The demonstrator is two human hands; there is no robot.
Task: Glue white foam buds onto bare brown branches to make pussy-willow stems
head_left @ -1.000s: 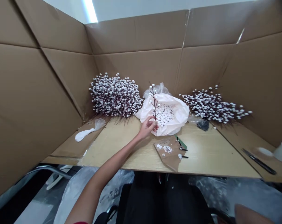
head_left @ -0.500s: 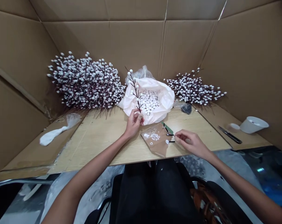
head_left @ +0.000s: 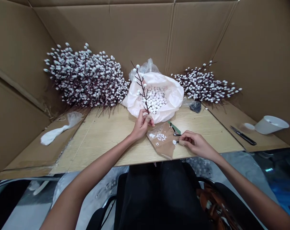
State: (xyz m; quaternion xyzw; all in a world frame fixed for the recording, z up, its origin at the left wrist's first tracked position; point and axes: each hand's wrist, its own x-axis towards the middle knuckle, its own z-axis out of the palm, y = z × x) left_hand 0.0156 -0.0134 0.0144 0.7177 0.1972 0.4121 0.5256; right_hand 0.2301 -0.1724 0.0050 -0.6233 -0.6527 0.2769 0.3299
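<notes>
My left hand (head_left: 143, 124) is closed around the lower end of a dark brown artificial twig (head_left: 145, 92). The twig stands upright, with a few white berries on its upper part and bare side stems lower down. My right hand (head_left: 192, 143) pinches the end of a short black stick (head_left: 176, 141). That stick's other end rests in a dab of white glue on a brown sheet (head_left: 165, 148) covered in clear film. More white glue (head_left: 161, 137) is smeared across the sheet, and a few other black sticks (head_left: 173, 127) lie along its right edge.
Behind my left hand sits a pink-white bag (head_left: 176, 91) of loose white berries (head_left: 156, 99). Finished berry branches are piled left (head_left: 87, 76) and right (head_left: 204, 84). On the right lie a knife (head_left: 243, 135) and a white cup (head_left: 270, 125); a glue-filled bag (head_left: 53, 134) lies left.
My right hand has closed in on the lowest black stick and now grips its end. My left hand still holds the twig. The whole view has shifted slightly.
</notes>
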